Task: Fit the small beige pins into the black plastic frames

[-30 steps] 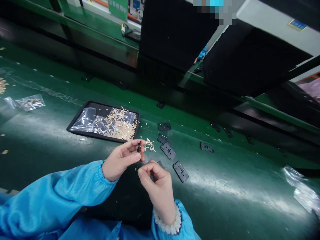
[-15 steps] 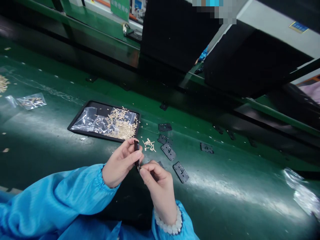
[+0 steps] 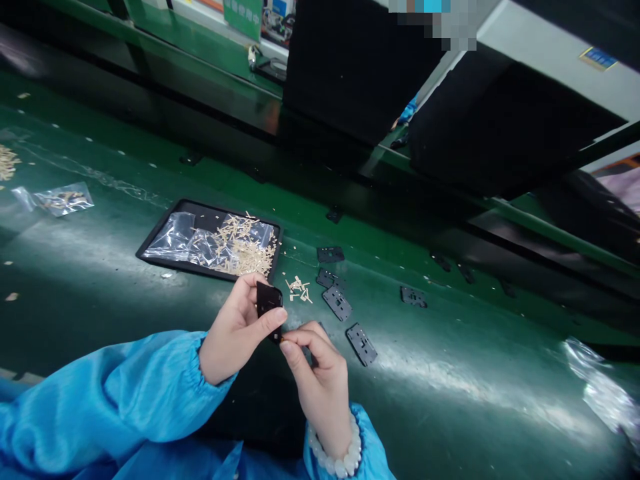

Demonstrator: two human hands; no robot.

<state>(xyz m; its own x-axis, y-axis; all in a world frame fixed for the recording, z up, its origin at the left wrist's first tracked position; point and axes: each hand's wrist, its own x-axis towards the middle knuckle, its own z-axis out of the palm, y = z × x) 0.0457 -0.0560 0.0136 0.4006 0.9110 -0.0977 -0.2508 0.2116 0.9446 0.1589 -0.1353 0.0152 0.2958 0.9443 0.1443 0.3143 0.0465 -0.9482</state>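
A small black plate [image 3: 269,303] is gripped between the thumb and fingers of my left hand [image 3: 240,333], tilted so that its flat face shows. At the plate's lower corner, the thumb and forefinger of my right hand [image 3: 320,370] are pinched on something too small to make out, with a hint of yellow at the fingertips. Just beyond my hands lies a small pile of pale strips [image 3: 298,289]. Several black plates rest to the right, among them a slotted one [image 3: 361,345] and another [image 3: 337,302].
A black tray [image 3: 165,265] behind my left hand holds clear bags and many pale strips. A clear bag [image 3: 65,200] lies at the left, and crumpled plastic [image 3: 605,393] at the right. Dark panels [image 3: 355,73] stand beyond the green table [image 3: 450,413].
The black plate in my left hand has turned from edge-on to showing its broad face. My left hand has shifted slightly left; my right hand stays at the plate's lower end.
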